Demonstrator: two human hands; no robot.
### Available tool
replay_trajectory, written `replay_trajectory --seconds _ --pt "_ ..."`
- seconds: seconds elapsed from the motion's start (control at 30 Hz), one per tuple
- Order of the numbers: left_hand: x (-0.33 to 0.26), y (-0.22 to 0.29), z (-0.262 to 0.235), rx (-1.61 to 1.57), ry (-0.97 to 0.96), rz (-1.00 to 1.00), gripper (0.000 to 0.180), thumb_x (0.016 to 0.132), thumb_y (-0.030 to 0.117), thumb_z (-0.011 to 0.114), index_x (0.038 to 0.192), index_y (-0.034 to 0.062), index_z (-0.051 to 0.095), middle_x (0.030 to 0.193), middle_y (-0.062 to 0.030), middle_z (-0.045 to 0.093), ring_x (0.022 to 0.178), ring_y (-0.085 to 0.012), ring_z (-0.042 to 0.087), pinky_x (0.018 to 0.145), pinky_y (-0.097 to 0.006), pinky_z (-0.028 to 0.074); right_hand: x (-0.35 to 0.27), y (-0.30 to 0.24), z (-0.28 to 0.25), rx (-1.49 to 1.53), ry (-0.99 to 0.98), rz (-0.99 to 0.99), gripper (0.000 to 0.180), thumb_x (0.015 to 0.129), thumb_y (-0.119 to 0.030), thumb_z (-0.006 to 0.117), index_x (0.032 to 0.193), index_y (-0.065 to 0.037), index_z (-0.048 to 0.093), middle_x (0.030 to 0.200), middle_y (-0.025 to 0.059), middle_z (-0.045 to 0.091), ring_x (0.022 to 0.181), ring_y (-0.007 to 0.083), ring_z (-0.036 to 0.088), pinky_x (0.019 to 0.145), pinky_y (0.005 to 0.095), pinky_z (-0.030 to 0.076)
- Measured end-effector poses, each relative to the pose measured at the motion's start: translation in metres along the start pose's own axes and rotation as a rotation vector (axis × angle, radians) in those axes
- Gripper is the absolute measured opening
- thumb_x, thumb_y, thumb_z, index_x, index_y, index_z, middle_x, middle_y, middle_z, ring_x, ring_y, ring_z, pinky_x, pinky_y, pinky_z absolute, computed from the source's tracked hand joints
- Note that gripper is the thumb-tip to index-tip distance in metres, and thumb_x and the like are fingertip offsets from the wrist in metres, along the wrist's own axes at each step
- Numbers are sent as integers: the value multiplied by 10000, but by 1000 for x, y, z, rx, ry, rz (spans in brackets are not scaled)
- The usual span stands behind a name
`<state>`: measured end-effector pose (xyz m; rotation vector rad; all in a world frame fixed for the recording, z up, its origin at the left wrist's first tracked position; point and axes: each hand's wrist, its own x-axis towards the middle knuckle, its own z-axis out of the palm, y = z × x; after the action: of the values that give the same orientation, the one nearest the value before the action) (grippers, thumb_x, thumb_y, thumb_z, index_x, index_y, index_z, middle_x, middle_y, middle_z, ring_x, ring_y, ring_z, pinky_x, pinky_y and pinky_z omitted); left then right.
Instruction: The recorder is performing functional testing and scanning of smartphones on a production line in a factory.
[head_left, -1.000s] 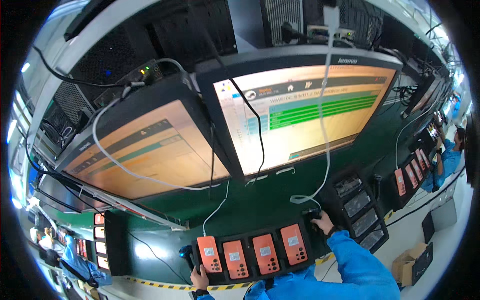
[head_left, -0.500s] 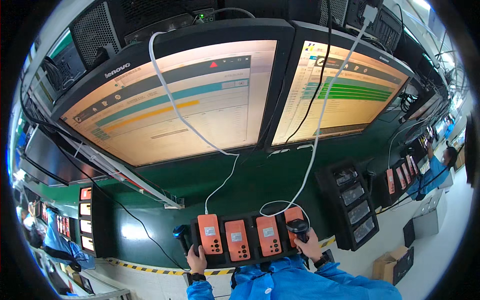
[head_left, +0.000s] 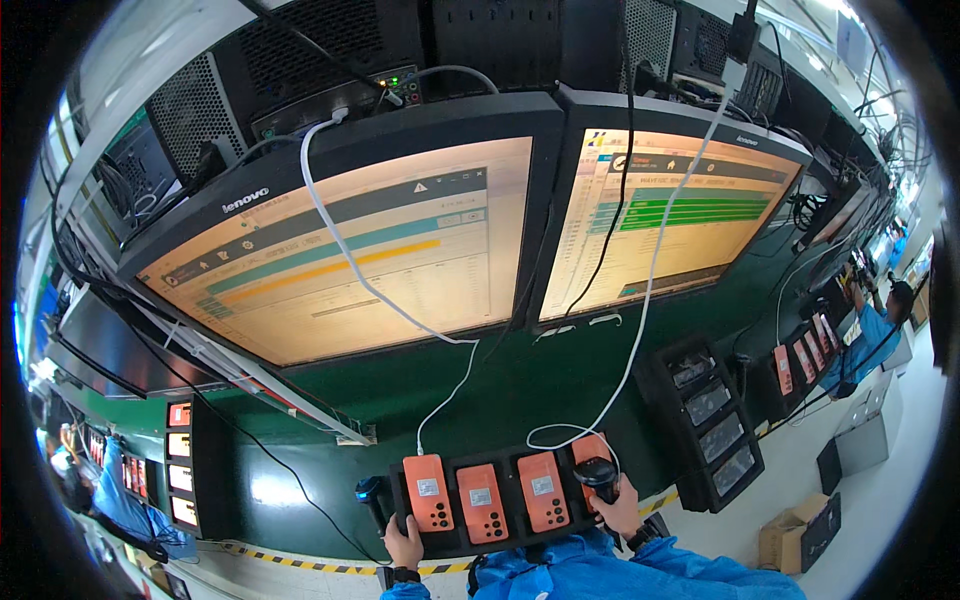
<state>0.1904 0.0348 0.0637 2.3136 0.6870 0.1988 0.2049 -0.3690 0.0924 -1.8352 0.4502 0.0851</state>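
Note:
A black tray [head_left: 456, 543] with coral-coloured phones lies in front of me on the green bench. Three phones, a left one [head_left: 428, 493], a second one [head_left: 483, 503] and a third one [head_left: 543, 492], show their backs, each with a white label and dark camera lenses. A fourth phone [head_left: 588, 449] is partly covered. My left hand [head_left: 404, 545] is closed round the tray's left end, beside a black handheld scanner [head_left: 371, 496] with a blue-lit head. My right hand [head_left: 620, 508] grips another black handheld scanner [head_left: 597, 474] over the fourth phone; its lower part is hidden.
A left monitor [head_left: 350, 255] and a right monitor [head_left: 665, 215] stand behind the bench. White cables [head_left: 632, 370] hang across them towards the phones. A black rack [head_left: 700, 420] of dark devices stands right; another phone rack [head_left: 180, 465] stands left. A co-worker's blue sleeve [head_left: 862, 345] is far right.
The view has shifted, so the monitors, tray and hands appear lower. The yellow bar on the left monitor is longer and its red triangle is now white. Both hands keep their places at the tray.

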Motion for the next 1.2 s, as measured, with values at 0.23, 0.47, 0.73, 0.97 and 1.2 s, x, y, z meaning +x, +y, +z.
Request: replay_trajectory --seconds 0.23,0.47,0.73,0.97,1.2 --pt "4 -3 1 -8 -54 -7 396 885 319 554 1036 -45 595 849 -233 649 785 -392 631 678 -441 485 -2 -16 2 32 -6 -1 415 720 -97 728 1027 16 472 811 125 578 590 222 646 436 315 515" --pt "6 -22 12 -44 -88 -18 418 875 332 567 1086 -28 589 922 -238 636 822 -395 622 725 -438 491 3 2 3 -24 59 -50 402 686 -134 770 938 13 493 755 117 581 582 214 640 457 328 501" --pt "-6 -2 -3 49 27 85 439 928 400 495 1041 -11 601 886 -261 638 807 -446 596 686 -462 479 -8 -27 2 -60 12 -33 429 726 -240 763 942 11 490 729 145 616 532 216 644 491 344 502" --pt "-7 1 1 92 49 83 488 924 408 501 1050 -52 607 921 -274 639 822 -450 603 696 -464 488 -10 -22 3 -94 71 -45 439 726 -270 761 936 7 493 730 166 627 578 275 657 517 355 500" --pt "-5 14 -4 101 -25 17 418 928 376 509 1037 -11 620 910 -266 643 826 -445 606 699 -467 488 -5 -6 7 -149 124 -143 455 717 -286 760 903 11 470 739 190 616 664 343 654 575 391 492"
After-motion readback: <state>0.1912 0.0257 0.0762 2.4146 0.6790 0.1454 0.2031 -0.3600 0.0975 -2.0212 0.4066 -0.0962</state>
